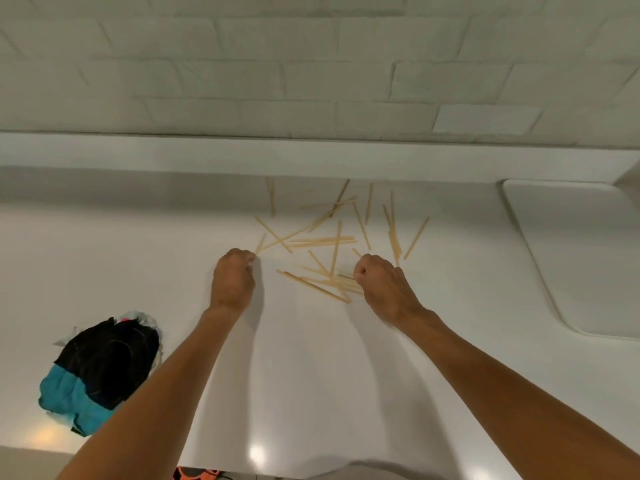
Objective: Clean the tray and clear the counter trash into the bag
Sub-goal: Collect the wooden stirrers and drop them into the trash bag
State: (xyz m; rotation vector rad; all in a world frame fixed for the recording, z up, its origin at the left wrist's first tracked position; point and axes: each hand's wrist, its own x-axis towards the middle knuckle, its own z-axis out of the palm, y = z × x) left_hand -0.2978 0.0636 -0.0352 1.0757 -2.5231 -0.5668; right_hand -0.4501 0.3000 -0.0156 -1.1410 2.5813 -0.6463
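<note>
Sticks [322, 240], thin pale wood, scattered: my left hand [232, 278] pinched one, right hand [384, 289] clasped several; raking them together first seemed best.

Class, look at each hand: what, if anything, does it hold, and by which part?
The left hand pinches one wooden stick by its near end. The right hand curls over the pile of sticks; whether it grips any cannot be told.

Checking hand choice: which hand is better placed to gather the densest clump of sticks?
Right. The right hand sits against the densest clump of sticks; the left hand reaches only one outlying stick end, farther away.
</note>
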